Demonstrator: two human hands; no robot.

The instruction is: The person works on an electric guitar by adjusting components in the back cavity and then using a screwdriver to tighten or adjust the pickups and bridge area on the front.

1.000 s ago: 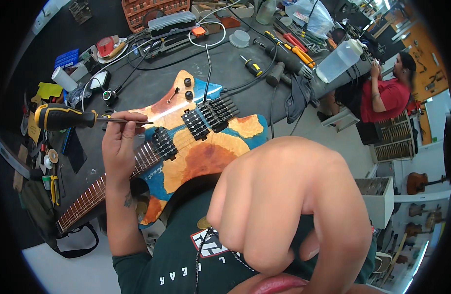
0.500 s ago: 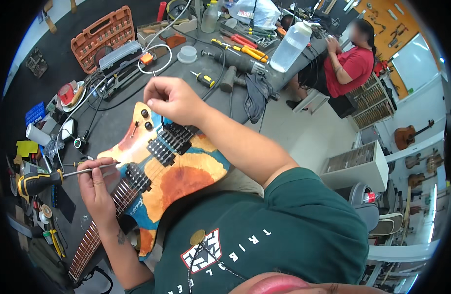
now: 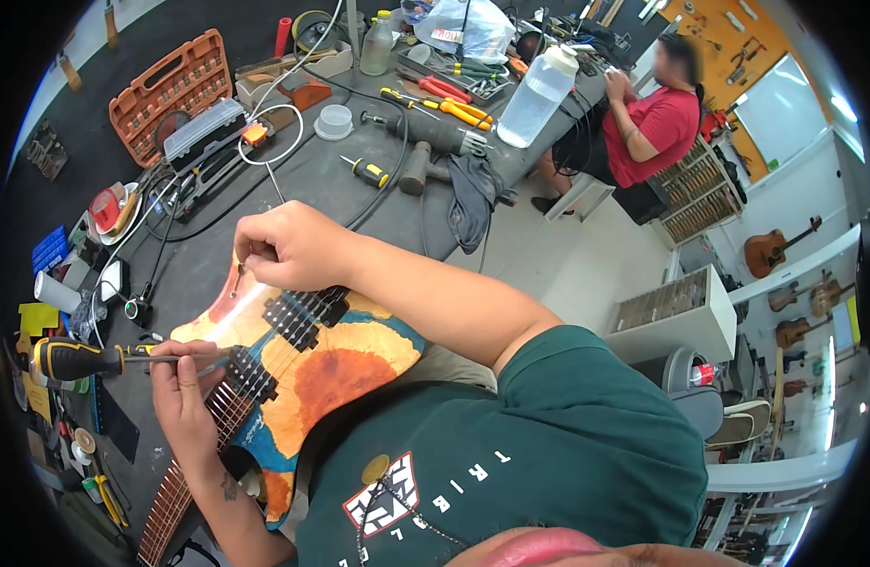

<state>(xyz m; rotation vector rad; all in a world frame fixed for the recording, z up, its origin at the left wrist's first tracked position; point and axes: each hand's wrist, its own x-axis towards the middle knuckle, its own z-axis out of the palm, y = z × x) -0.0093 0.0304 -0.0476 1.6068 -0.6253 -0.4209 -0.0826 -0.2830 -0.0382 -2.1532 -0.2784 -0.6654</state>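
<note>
Since a moment ago the right hand (image 3: 288, 248) has drawn in a little and now rests bent over the far edge of the guitar body, fingertips pinched on something too small to make out near the knobs. Nearest, the person's dark green T-shirt (image 3: 548, 454) fills the foreground. The orange, yellow and blue electric guitar (image 3: 312, 364) lies across the lap and the near edge of the workbench, its neck running down to the near left. The left hand (image 3: 184, 392) is closed around the metal shaft of a black-and-yellow-handled screwdriver (image 3: 80, 359), the shaft lying level across the strings by the neck pickup. Farther off on the grey workbench (image 3: 312, 175) lie a small yellow-handled screwdriver (image 3: 367, 170), a white round lid (image 3: 335, 121) and an orange plastic tool case (image 3: 170, 90). At the far right sits another person in a red shirt (image 3: 657, 132), beside a clear plastic bottle (image 3: 539, 94).
</note>
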